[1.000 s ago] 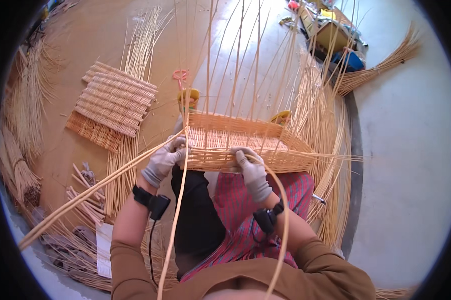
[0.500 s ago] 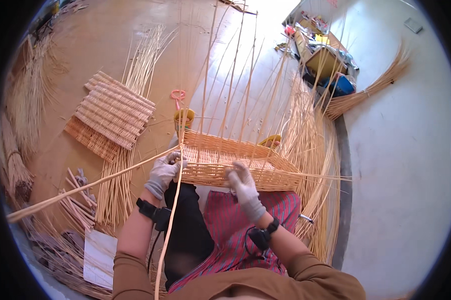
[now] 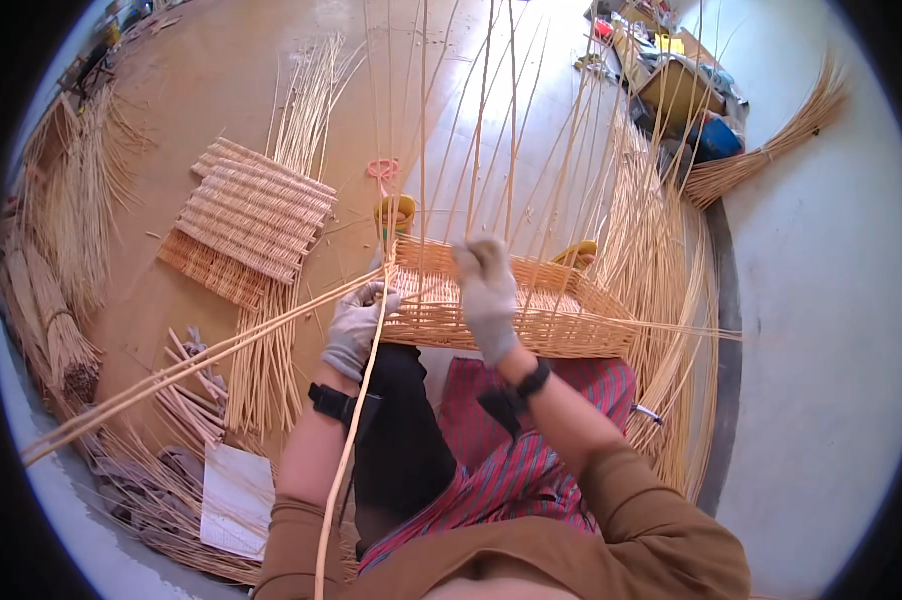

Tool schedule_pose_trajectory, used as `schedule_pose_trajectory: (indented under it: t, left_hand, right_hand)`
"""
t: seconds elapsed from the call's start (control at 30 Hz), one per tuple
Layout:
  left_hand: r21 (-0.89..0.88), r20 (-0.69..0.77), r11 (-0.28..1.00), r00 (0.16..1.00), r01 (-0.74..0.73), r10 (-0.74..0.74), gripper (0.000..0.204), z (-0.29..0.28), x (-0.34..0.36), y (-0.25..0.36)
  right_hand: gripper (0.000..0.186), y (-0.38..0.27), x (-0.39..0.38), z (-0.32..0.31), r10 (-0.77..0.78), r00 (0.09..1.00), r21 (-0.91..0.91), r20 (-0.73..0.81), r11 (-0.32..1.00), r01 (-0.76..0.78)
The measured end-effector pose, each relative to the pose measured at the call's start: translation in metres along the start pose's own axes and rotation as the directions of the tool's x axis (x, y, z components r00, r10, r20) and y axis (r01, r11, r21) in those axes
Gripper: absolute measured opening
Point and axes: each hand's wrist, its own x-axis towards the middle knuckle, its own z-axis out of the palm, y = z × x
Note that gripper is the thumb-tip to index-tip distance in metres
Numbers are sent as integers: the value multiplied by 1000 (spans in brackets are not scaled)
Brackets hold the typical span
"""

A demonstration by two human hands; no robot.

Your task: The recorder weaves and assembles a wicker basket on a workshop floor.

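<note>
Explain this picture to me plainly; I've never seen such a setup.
There is no machine here, just a person wearing pale gloves. A wide camera on their head looks down, so straight edges bend near the rim. The left hand grips the left end of a woven basket, which has tall sticks rising from it. The right hand is raised in front of the basket; blur hides whether it holds anything. On the floor lie woven panels to the left and a heap of loose sticks to the right.
</note>
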Motion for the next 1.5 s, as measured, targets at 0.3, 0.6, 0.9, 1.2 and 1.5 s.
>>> schedule_pose_trajectory:
  t: [0.3,0.6,0.9,1.2,1.5]
  left_hand:
    - [72,-137,991,983,-116,125,17,0,22,-32]
    - [586,8,651,806,-483,591,29,63,-29,-27]
    - [971,187,116,964,-211,187,98,137,-15,-32]
    - [753,229,524,904,-399,360,54,100,-11,-26]
    - [-809,-106,532,952,-251,287,34,43,-29,-43]
  right_hand:
    - [57,8,46,-18,-350,937,-79,6,934,349]
    - [4,38,-27,-77,112,981,93,-159,991,-98]
    - [41,5,62,-55,-392,895,-819,211,429,381]
    - [20,3,-99,-101,337,934,-89,121,941,-328]
    - [62,-83,-68,74,-550,701,-331,454,626,706]
